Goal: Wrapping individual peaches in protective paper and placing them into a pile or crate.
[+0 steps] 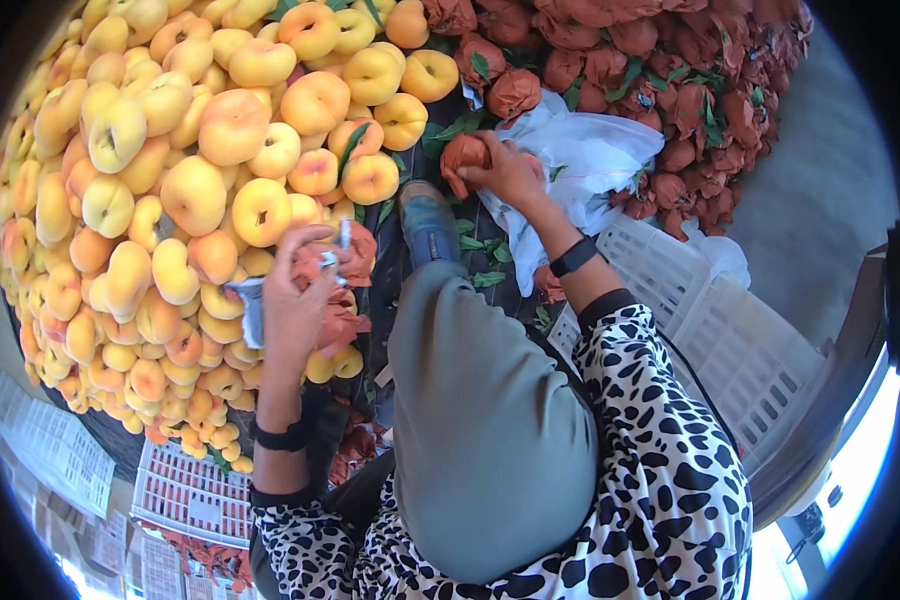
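Observation:
My left hand holds crumpled red-brown paper wrappers with a grey inner side, at the near right edge of a big heap of bare yellow flat peaches. In my right hand is a fruit in a red-brown paper bag, gripped between thumb and fingers above my shoe. Beyond that hand rises a pile of similarly bagged fruit with green leaves among it. A white translucent plastic bag lies beneath and beside my right wrist.
White plastic crates stand at my right. Another white crate is at lower left, near more crates. Loose leaves lie on dark ground sheeting by my shoe. Discarded red paper lies beside my leg.

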### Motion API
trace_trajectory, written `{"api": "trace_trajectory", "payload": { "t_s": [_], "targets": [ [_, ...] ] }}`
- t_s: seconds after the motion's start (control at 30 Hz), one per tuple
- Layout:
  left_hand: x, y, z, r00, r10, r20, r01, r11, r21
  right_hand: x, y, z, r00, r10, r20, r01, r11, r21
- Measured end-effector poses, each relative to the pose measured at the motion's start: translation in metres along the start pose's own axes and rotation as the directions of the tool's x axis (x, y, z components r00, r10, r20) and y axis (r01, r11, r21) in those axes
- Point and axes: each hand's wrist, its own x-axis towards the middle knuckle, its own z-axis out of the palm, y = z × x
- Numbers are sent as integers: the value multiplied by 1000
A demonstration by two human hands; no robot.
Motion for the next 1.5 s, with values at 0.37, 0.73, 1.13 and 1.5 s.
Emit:
{"api": "trace_trajectory", "payload": {
  "t_s": [0.37, 0.73, 1.13, 1.5],
  "targets": [
    [5, 2, 3, 939, 343, 34, -344, 923, 175, -51, -99, -17, 901, -425, -87, 374, 658, 654],
    [-20, 41, -57, 735, 678, 21, -544, 571, 615, -32, -226, -46, 672, -570, 472, 110, 707, 698],
    [-44, 77, -125, 739, 637, -219, -553, 760, 342, -28, -312, -30, 301, -936, -182, 900, 216, 379],
    [-72, 89, -204, 390, 430, -815, -493, 844, 210, 4, -424, 34, 766, -641, -42, 185, 157, 970]
  ]
}}
